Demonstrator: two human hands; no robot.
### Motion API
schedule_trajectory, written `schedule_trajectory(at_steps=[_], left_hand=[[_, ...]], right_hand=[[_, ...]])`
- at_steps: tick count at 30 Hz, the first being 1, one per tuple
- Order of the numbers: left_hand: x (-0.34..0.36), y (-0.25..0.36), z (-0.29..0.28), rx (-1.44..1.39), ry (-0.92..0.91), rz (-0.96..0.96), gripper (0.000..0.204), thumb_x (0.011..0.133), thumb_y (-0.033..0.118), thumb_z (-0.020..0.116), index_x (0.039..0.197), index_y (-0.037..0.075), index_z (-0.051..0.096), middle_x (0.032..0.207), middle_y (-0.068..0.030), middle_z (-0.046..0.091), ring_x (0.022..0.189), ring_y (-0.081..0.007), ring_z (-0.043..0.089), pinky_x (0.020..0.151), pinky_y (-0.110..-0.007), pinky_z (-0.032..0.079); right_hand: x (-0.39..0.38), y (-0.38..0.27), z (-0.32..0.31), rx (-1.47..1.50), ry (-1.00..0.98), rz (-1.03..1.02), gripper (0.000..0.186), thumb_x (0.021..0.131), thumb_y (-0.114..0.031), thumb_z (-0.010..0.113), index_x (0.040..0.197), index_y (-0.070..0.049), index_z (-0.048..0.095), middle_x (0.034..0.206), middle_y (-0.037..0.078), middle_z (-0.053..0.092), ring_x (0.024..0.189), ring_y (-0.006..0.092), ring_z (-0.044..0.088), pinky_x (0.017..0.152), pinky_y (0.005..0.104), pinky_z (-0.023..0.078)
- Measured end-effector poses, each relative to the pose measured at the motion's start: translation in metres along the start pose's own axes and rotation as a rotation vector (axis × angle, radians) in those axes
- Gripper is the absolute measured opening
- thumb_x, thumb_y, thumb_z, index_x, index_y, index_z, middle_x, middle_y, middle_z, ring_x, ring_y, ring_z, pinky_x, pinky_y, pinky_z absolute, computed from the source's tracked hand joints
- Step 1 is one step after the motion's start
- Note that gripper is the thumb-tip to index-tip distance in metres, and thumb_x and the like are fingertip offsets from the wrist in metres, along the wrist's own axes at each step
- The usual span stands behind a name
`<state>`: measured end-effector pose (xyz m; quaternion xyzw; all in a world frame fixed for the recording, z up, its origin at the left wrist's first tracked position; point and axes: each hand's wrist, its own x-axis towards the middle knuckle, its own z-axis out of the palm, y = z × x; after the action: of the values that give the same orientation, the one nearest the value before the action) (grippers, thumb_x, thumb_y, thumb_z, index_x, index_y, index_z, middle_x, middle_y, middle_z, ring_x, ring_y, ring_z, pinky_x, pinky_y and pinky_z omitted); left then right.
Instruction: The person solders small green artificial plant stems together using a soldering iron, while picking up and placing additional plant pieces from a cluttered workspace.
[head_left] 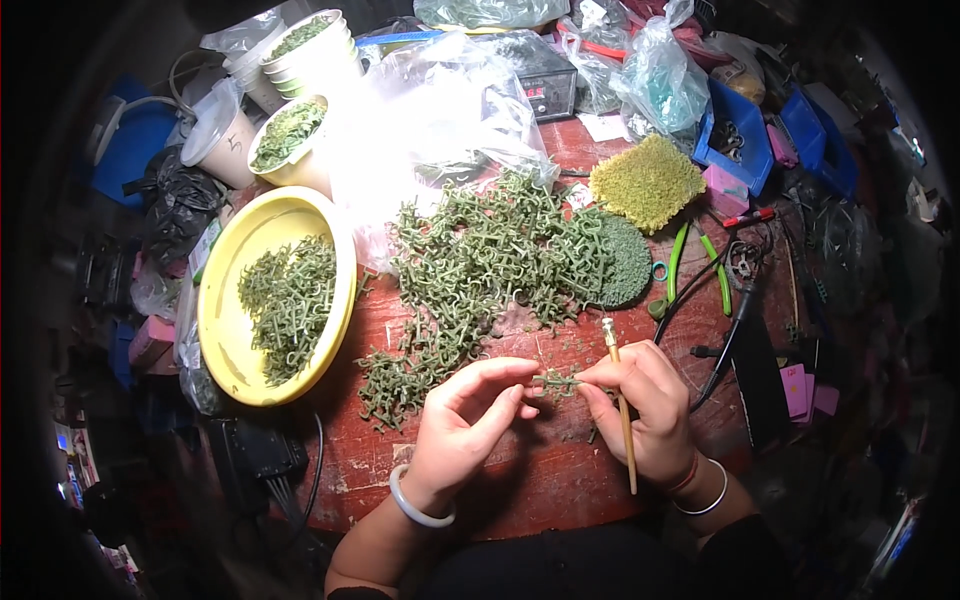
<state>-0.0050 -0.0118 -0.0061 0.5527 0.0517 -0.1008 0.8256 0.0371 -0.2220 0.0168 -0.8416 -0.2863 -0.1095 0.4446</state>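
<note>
Between my hands is a small green branched piece (556,383), one end pinched by the thumb and forefinger of my right hand (648,412). That hand also holds a slim wooden-handled tool (625,430) with a metal tip, pointing away from me. My left hand (470,425) is curled loosely at the piece's other end, thumb and fingers apart; whether they touch it I cannot tell. Just beyond lies a large heap of similar green pieces (480,260). More of them lie in a yellow basin (222,330) on the left.
A round green textured pad (625,262) and a yellow bristly block (648,185) sit beyond the heap. Green-handled pliers (678,262) and black cables (722,370) are on the right. White tubs (300,165), a clear plastic bag (440,110) and blue bins (735,140) stand behind.
</note>
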Motion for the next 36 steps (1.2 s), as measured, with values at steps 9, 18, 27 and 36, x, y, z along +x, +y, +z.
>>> schedule_trajectory(at_steps=[9, 18, 27, 36], left_hand=[[0.003, -0.001, -0.001, 0.080, -0.072, 0.100, 0.035, 0.093, -0.008, 0.065, 0.128, -0.002, 0.062, 0.126, -0.0091, 0.062, 0.114, -0.0161, 0.063, 0.098, -0.030, 0.053], [0.003, 0.001, 0.001, 0.113, -0.065, 0.112, 0.036, 0.091, -0.009, 0.068, 0.126, -0.002, 0.063, 0.124, -0.0087, 0.061, 0.112, -0.0169, 0.063, 0.096, -0.030, 0.055], [0.004, -0.003, -0.003, 0.160, -0.056, 0.160, 0.026, 0.089, -0.007, 0.071, 0.114, -0.002, 0.068, 0.118, -0.0087, 0.061, 0.108, -0.0158, 0.063, 0.092, -0.028, 0.055], [0.004, -0.008, -0.005, 0.151, -0.045, 0.154, 0.024, 0.089, -0.007, 0.071, 0.112, -0.002, 0.068, 0.115, -0.0080, 0.062, 0.105, -0.0145, 0.064, 0.089, -0.027, 0.055]], right_hand=[[0.000, 0.002, -0.002, 0.019, -0.039, 0.042, 0.014, 0.081, 0.003, 0.075, 0.092, -0.002, 0.069, 0.083, 0.011, 0.064, 0.073, 0.0257, 0.061, 0.065, 0.0343, 0.048], [-0.002, 0.004, 0.001, 0.163, -0.076, 0.103, 0.012, 0.082, 0.001, 0.075, 0.092, -0.002, 0.068, 0.081, 0.011, 0.062, 0.073, 0.0272, 0.061, 0.067, 0.0361, 0.048], [-0.002, 0.004, 0.000, 0.217, -0.125, 0.147, 0.010, 0.085, 0.000, 0.074, 0.093, -0.002, 0.069, 0.083, 0.012, 0.063, 0.075, 0.0268, 0.062, 0.068, 0.0357, 0.049], [-0.002, 0.004, 0.000, 0.215, -0.145, 0.149, 0.009, 0.085, -0.001, 0.073, 0.094, -0.002, 0.069, 0.084, 0.011, 0.063, 0.076, 0.0265, 0.062, 0.068, 0.0355, 0.049]])
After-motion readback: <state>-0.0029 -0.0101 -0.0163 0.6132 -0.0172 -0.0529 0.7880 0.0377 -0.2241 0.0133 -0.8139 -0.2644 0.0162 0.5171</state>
